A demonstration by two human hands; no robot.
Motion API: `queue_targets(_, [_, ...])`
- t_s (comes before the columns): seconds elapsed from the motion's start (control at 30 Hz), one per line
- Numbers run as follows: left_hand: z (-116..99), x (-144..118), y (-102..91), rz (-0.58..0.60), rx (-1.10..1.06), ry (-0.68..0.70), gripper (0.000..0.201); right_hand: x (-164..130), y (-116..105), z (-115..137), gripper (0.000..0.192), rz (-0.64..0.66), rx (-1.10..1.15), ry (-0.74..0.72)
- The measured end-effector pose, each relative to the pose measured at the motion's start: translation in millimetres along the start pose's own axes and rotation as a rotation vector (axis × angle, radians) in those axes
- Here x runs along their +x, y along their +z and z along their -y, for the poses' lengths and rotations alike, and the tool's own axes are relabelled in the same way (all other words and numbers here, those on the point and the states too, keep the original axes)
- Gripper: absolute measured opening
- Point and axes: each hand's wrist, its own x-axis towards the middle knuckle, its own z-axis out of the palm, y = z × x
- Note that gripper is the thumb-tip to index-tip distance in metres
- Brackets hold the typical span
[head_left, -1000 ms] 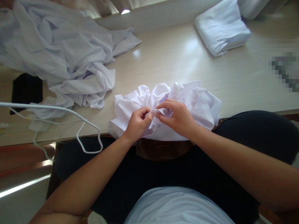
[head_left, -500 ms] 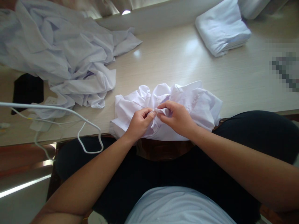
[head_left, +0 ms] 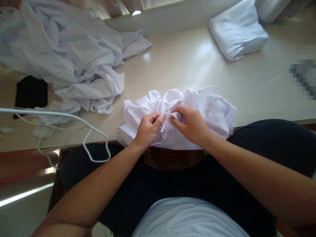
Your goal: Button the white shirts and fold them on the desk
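A crumpled white cloth garment (head_left: 204, 105) lies bunched at the table's front edge, partly over my lap; its kind is hard to make out. My left hand (head_left: 148, 129) pinches a narrow fold of it between thumb and forefinger. Just to the right, my right hand (head_left: 191, 125) is closed on the same fold, with thumb and forefinger a little apart from the left fingertips. Whether a button or other small part sits in the fold is too small to tell.
A loose heap of white cloth (head_left: 81, 56) covers the table's left side. At the back right lies a folded white cloth stack (head_left: 239, 31). A black flat item (head_left: 31, 93), a power strip (head_left: 44, 128) and a white cable (head_left: 74, 116) are at the left.
My right hand's fingertips have shifted slightly right, away from the left ones, along the fold. The left hand keeps its pinch. The whole view has moved a little.
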Motion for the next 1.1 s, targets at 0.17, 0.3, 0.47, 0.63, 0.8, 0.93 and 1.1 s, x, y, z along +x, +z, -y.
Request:
queue_targets(0.17, [4,2,3.7,-0.028,-0.139,-0.05,0.032,-1,-1,1,0.014,0.011,0.004,0.048])
queue_targets(0.3, [6,7,3.9,-0.069,-0.34,-0.149,0.025,-2,1,1,0.016,-0.005,0.103,0.105])
queue_targets(0.47, [7,7,5.4,-0.068,-0.518,-0.193,0.022,-5,7,1,0.016,-0.048,0.165,0.126])
queue_targets(0.63, [7,1,9.8,-0.061,-0.566,-0.209,0.021,-7,12,-1,0.015,-0.056,0.154,0.102])
queue_targets(0.8, [6,-2,9.2,-0.025,-0.594,-0.209,0.019,-9,16,-1,0.015,-0.099,0.119,0.083])
queue_targets(0.93, [6,-3,7.2,-0.028,-0.567,-0.167,0.02,-11,18,-2,0.015,-0.118,0.102,0.055])
queue_targets(1.1, [6,-6,6.3,-0.048,-0.503,-0.116,0.021,-12,20,-2,0.016,-0.112,0.091,0.002])
